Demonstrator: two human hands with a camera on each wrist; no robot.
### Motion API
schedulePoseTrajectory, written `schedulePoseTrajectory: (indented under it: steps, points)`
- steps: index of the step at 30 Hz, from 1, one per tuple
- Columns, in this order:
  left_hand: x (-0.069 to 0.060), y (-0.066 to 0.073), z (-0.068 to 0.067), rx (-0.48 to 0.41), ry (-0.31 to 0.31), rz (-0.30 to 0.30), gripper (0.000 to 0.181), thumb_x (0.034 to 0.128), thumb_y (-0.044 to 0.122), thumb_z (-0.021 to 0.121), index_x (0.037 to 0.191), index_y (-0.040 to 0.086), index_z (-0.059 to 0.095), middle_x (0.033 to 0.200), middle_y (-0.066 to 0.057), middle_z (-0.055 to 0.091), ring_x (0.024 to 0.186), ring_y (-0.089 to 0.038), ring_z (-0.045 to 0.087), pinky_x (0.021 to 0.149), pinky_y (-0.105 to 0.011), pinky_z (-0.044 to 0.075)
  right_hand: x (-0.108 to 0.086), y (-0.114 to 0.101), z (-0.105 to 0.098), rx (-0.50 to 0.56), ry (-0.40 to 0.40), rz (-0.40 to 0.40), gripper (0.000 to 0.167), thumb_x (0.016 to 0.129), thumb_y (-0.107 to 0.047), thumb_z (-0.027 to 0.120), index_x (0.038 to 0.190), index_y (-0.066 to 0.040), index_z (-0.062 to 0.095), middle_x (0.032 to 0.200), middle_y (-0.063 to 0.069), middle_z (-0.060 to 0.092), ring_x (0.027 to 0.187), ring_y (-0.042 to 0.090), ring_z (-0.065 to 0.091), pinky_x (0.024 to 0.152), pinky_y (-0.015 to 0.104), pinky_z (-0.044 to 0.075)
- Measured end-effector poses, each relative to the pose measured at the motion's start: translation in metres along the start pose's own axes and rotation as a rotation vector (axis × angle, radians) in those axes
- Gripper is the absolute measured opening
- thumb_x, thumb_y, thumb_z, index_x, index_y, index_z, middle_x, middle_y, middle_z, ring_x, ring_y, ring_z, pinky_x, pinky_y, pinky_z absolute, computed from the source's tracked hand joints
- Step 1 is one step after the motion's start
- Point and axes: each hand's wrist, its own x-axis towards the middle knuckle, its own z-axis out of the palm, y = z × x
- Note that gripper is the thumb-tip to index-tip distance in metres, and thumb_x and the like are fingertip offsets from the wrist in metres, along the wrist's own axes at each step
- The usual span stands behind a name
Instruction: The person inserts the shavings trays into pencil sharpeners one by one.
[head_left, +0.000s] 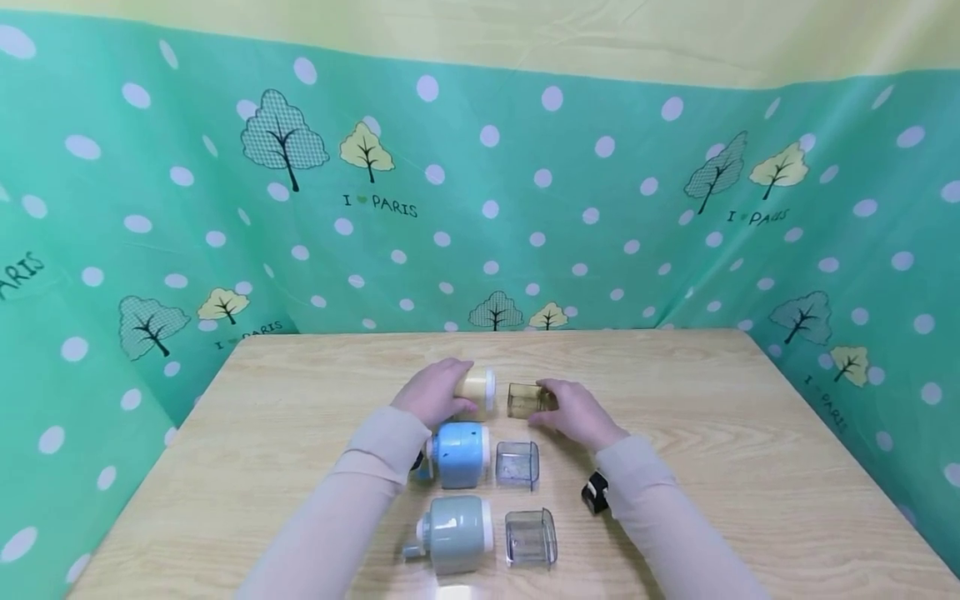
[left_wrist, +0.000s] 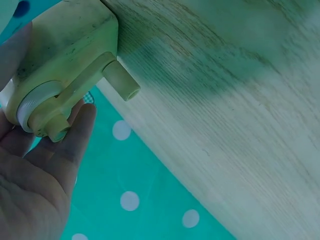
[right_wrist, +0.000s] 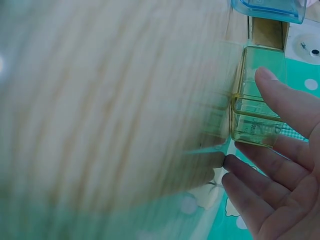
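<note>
Forearms (head_left: pixel 322 517) in pale sleeves (head_left: pixel 675 517) extend forward along either side of the blue sharpener (head_left: pixel 460 456) and converge beyond it. Left hand (head_left: pixel 435 392): directed inward, just beyond the blue sharpener, thumb and fingers on opposite sides of the yellow sharpener (head_left: pixel 475 390), pinching it; the left-wrist view shows the fingers near its crank (left_wrist: pixel 82 82). Right hand (head_left: pixel 577 412): directed inward, beyond and to the right of the blue sharpener, pinching the amber drawer (head_left: pixel 522 402) between thumb and nearest fingers; in the right-wrist view the lower fingers are slightly spread. Whether either piece is lifted cannot be told. A clear drawer (head_left: pixel 517 463) lies just right of the blue sharpener; the grey sharpener (head_left: pixel 457 533) and a smoky drawer (head_left: pixel 530 537) lie on its near side.
</note>
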Motion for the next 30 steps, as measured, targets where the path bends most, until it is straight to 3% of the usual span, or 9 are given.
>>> schedulePoseTrajectory:
  steps: [13,30]
  points:
    - [0.009,0.008,-0.004,0.034,-0.034,-0.052,0.073,0.0766,0.025,0.084,0.140,0.005,0.053,0.131,-0.013,0.063,0.118,-0.029,0.061,0.105,-0.042,0.049,0.004,0.000,-0.004,-0.040,-0.024,-0.022,0.077,0.083,-0.028,0.079,0.146,0.000,0.044,0.142,0.022,0.054,0.133,0.040,0.049,0.113,0.052,0.038]
    - [0.008,0.011,-0.007,0.039,-0.086,-0.105,0.074,0.0775,0.028,0.083,0.141,0.005,0.052,0.138,-0.014,0.059,0.128,-0.031,0.055,0.112,-0.043,0.042,0.001,-0.002,-0.006,-0.061,-0.043,-0.027,0.075,0.084,-0.028,0.078,0.145,0.000,0.045,0.142,0.022,0.054,0.133,0.041,0.048,0.113,0.053,0.037]
